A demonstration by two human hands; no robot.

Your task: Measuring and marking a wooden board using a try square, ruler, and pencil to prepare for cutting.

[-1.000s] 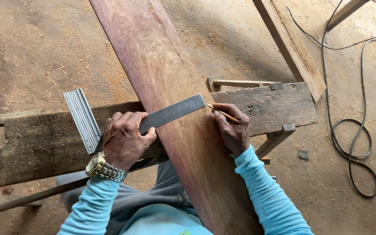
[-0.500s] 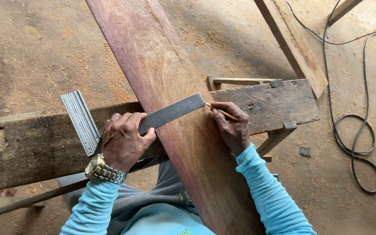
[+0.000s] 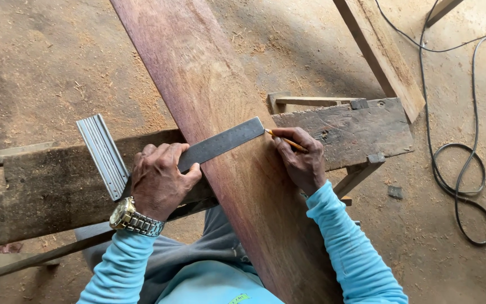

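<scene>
Weathered wooden sawhorse (image 3: 57,191) under reddish plank (image 3: 215,112), on sawdusty floor (image 3: 29,67)

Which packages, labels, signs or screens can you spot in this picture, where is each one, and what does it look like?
Shirt print: bottom edge of the picture, on the light blue shirt; a small yellow-green patch, partly cut off.
Watch: on the left wrist; its round gold-toned dial is the only display.
No packages, signs or screens.

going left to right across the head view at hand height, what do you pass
ribbed metal stock of the square → left hand → steel blade → pencil → right hand → black cable
</scene>
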